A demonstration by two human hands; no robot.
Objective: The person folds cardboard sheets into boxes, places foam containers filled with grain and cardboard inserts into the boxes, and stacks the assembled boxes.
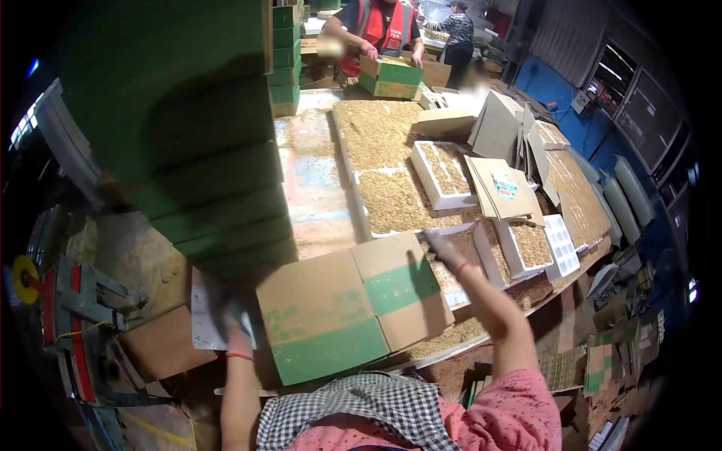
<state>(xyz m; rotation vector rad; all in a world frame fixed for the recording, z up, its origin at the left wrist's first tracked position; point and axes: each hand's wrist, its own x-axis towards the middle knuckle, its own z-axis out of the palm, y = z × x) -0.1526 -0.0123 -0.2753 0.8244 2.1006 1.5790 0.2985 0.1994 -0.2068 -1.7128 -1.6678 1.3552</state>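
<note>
A brown and green cardboard box point(357, 297) with its top flaps closed lies in front of me, at a slant. My left hand point(236, 319) is low beside the box's left side, in dark shadow and blurred, close to a white panel point(207, 312). Its fingers do not show clearly, and I cannot tell whether it touches the box. At the box's far right corner is my right hand point(445, 249), which looks gloved in grey. Blur hides how its fingers are held and whether they touch the cardboard.
Tall green cartons point(203, 135) are stacked at the left. Beyond the box, white foam trays point(444, 201) and wide beds of tan granular material point(383, 135) cover the table. Folded cardboard point(496, 131) leans at the right. A co-worker in a red vest point(387, 26) handles another green box point(391, 79).
</note>
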